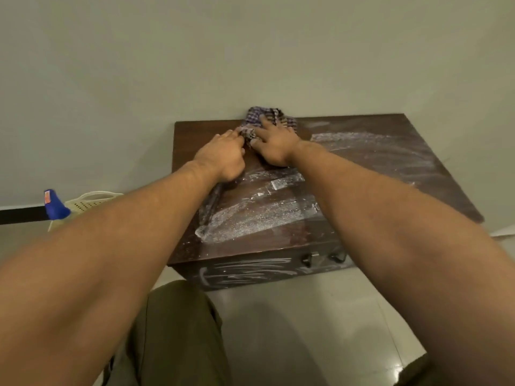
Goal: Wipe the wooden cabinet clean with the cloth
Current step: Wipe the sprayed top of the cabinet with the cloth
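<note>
The soft, limp cloth (268, 120) lies bunched at the back edge of the cabinet (376, 162) by the wall (250, 65), right hand (274, 144) spread flat on it, left hand (223, 155) pinching its near fold, likely the best hold.

Dark wooden cabinet (376, 162) against pale wall (195, 51). White powdery streaks (250, 215) across top and front face. Checked cloth (256, 117) bunched at back edge. Right hand (274, 146) pressed on it, fingers spread. Left hand (223, 157) just beside, fingertips at cloth's near corner; grip unclear. Cream perforated basket (89, 203) on the floor at left.
</note>
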